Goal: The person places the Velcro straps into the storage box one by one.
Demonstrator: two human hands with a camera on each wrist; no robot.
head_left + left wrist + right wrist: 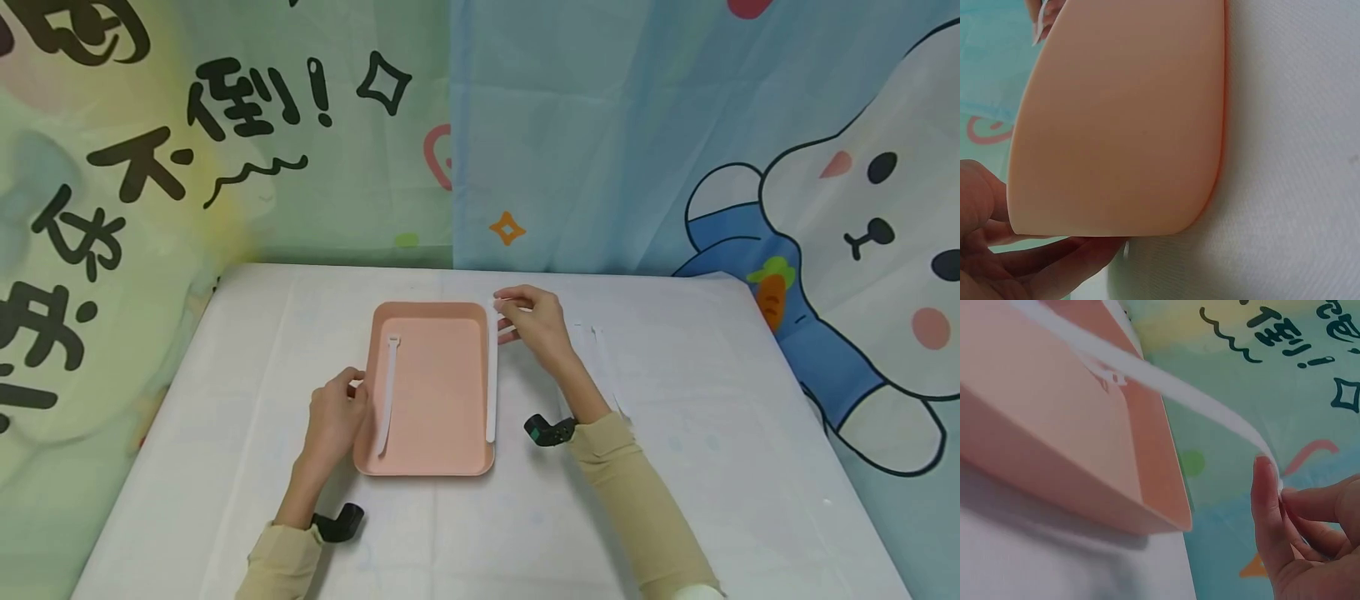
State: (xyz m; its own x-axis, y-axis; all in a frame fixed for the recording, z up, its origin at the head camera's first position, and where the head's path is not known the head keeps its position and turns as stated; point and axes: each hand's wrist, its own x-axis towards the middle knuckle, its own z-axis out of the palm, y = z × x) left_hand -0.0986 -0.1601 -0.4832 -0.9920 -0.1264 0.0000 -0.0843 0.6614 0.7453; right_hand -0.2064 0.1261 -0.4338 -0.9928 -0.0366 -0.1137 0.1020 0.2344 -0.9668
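Observation:
A shallow pink tray [438,392] stands on the white table. Inside it, along the left side, lies a white cable tie [388,392] with a small square head at the far end. My left hand [337,417] holds the tray's left side, thumb and fingers at its edge in the left wrist view. Between thumb and fingertips, my right hand [536,325] pinches the end of a second white cable tie [1179,394] near the tray's far right corner. That strip runs along the right rim toward the near side, bending slightly in the right wrist view.
A faint, clear-looking item [596,337] lies on the white table [225,467] partly behind the right forearm; its kind is hard to tell. Printed cloth [585,125] hangs behind the table. Each wrist carries a small black camera [549,431].

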